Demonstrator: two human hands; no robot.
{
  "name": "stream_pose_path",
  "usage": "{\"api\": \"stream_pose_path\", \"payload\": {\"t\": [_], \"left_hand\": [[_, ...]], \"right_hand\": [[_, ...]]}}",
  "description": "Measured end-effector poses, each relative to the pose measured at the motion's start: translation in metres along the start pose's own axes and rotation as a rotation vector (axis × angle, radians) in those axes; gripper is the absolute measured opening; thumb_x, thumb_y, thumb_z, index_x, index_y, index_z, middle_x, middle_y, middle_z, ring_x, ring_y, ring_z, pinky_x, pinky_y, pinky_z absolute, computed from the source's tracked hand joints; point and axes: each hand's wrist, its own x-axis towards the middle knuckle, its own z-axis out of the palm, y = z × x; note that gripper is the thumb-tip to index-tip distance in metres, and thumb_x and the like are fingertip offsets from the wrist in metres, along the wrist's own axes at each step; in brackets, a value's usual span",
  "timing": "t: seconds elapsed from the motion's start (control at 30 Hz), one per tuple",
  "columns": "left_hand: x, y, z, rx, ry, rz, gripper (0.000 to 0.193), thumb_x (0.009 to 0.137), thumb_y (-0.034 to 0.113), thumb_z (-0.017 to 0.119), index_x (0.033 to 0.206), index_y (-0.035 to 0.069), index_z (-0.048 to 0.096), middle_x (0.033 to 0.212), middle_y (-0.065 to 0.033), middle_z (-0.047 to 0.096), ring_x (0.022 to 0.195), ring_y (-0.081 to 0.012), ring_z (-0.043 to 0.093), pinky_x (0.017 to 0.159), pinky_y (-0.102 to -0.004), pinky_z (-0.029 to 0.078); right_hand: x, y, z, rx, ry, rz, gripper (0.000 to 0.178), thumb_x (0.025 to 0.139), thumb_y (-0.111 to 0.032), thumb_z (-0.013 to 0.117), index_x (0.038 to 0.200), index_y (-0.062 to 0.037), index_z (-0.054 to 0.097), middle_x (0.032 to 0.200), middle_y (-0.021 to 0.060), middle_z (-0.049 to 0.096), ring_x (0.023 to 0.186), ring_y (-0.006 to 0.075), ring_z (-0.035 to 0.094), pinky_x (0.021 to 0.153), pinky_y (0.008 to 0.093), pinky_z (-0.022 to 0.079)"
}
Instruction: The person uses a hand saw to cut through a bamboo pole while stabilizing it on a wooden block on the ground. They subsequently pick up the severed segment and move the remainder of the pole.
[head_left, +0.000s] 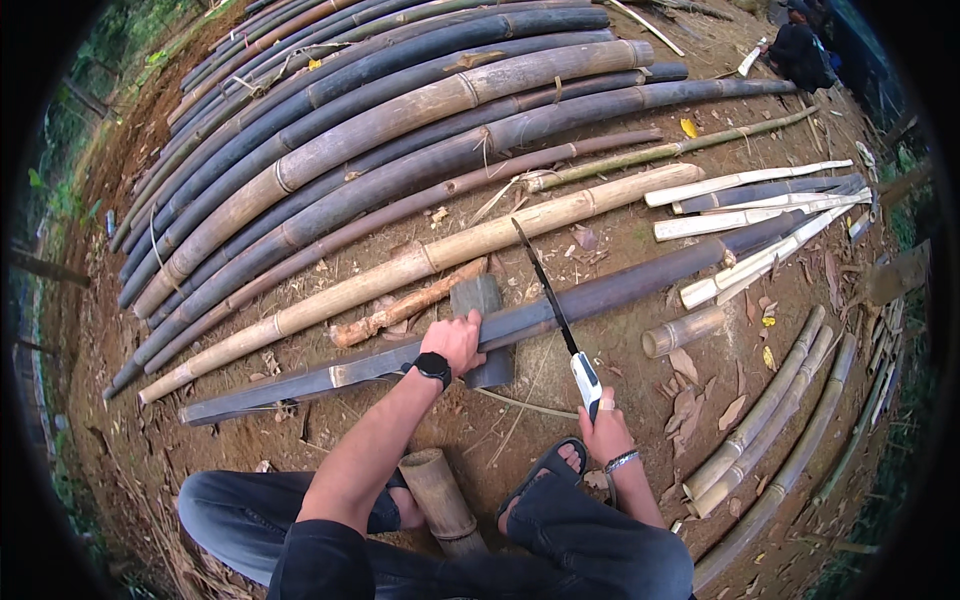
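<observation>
Across the ground in front of me lies a dark bamboo pole [640, 284], resting over a short grey wooden block [476, 292]. My left hand [455, 342], with a black watch at the wrist, is wrapped over the pole beside the block and grips it. In my right hand [605, 438] is the white and black handle of a hand saw [545, 285]. Its dark blade points away from me and crosses the pole to the right of my left hand. Whether the teeth have entered the bamboo, I cannot tell.
Many long bamboo poles [380, 100] lie side by side at the far left. A pale pole [470, 245] runs just beyond the dark one. Split pale strips [740, 215] lie at the right, with a short bamboo piece [684, 332] nearer. Between my legs stands a bamboo stump [440, 500].
</observation>
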Motion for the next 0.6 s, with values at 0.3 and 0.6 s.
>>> {"api": "stream_pose_path", "payload": {"t": [0.3,0.6], "left_hand": [[0.002,0.001,-0.002,-0.009,-0.042,-0.020,0.061,0.072,0.039,0.082,0.109,0.003,0.050,0.096,-0.0202,0.070,0.086,-0.0348,0.071,0.073,-0.0425,0.057],[0.002,0.002,-0.001,0.019,-0.051,-0.027,0.062,0.074,0.041,0.081,0.111,0.002,0.050,0.095,-0.0195,0.070,0.087,-0.0344,0.071,0.074,-0.0424,0.057]], "right_hand": [[0.010,0.006,0.011,-0.043,0.148,-0.101,0.057,0.094,-0.027,0.061,0.132,0.0009,0.029,0.078,0.0357,0.062,0.074,0.0553,0.061,0.064,0.0631,0.046],[-0.011,0.008,0.010,0.058,0.083,-0.035,0.062,0.094,-0.025,0.061,0.136,0.0029,0.026,0.084,0.0376,0.061,0.082,0.0556,0.061,0.069,0.0614,0.047]]}}
